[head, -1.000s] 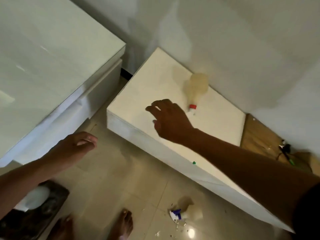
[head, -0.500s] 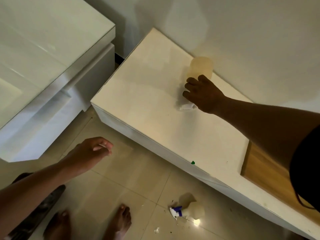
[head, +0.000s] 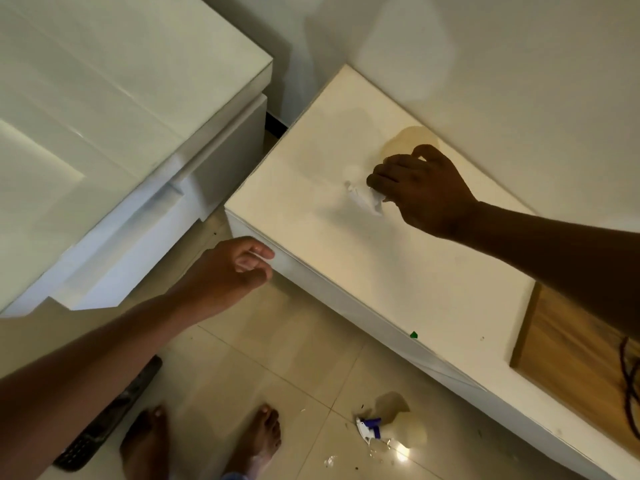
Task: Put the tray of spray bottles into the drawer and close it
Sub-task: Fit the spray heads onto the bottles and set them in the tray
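Reaching out over the low white cabinet (head: 346,271), the right hand (head: 420,190) is wrapped around the neck of a pale yellowish spray bottle (head: 410,142) that lies on the cabinet top at the far side, close to the wall. Fingers are curled tight round it, and the white trigger head (head: 363,199) pokes out to the left of the knuckles. The left hand (head: 239,268) hovers near the cabinet's near-left corner, fingers loosely curled, holding nothing; whether it touches the edge I cannot tell. Down on the tiled floor (head: 277,358) to the right lies a second spray bottle (head: 398,433) on its side, blue and white at the head, with small bits scattered just beside it. A dark tray (head: 104,427) sits at the near left on the floor, mostly hidden behind the left forearm. Two bare feet (head: 256,441) stand between tray and floor bottle. A larger white unit (head: 104,133) fills the left, and a wooden panel (head: 568,355) shows at the right.
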